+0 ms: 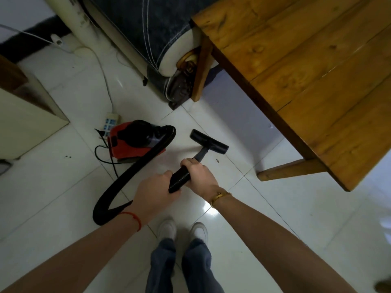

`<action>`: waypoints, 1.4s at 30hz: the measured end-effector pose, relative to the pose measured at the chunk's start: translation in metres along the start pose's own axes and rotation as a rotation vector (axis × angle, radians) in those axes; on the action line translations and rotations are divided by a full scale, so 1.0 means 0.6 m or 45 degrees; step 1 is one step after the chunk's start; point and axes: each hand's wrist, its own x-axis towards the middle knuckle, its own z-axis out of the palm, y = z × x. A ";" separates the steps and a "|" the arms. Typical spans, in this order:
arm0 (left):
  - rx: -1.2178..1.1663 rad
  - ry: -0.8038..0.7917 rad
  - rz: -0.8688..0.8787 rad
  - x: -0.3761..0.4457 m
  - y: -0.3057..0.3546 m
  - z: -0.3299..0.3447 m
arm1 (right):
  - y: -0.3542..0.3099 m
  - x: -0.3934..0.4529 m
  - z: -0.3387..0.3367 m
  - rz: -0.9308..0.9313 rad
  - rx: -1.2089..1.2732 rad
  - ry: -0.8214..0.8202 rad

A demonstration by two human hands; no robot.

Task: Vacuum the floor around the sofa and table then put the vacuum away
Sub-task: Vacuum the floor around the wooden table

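We grip the black ribbed vacuum hose (179,178) with both hands, left hand (155,190) behind right hand (200,174). Fingers wrapped around it. Nozzle (209,141) rests on the floor (264,218) beside the red canister (129,142).

Glossy white floor tiles (63,187) are reflecting a bright spot of light. A cream cabinet (25,121) is standing at left, and a white power strip (111,121) is lying near a dark skirting (31,37).

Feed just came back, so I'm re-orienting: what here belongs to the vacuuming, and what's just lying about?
Job: both hands, left and right, gripping the hose; nozzle; red vacuum; floor; sofa; table.

Lying about: power strip; white cable; cabinet.
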 end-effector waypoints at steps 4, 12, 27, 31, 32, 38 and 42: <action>-0.070 0.057 -0.042 0.035 0.014 0.009 | 0.028 0.043 -0.023 -0.071 -0.048 -0.039; -0.301 0.165 -0.161 0.128 0.034 0.027 | 0.084 0.152 -0.065 -0.189 -0.110 -0.165; -0.036 0.116 0.001 0.059 0.021 0.032 | 0.036 0.065 -0.047 -0.171 -0.329 -0.214; 0.046 -0.002 0.059 0.003 0.013 0.031 | 0.010 -0.001 -0.017 -0.086 -0.247 -0.210; 0.062 -0.023 0.068 -0.011 0.011 0.030 | 0.003 -0.018 -0.009 -0.073 -0.231 -0.210; 0.155 -0.107 0.190 -0.094 -0.003 0.032 | -0.039 -0.115 0.028 0.067 -0.180 -0.160; 0.245 -0.144 0.287 -0.133 -0.007 0.034 | -0.061 -0.172 0.052 0.179 -0.111 -0.091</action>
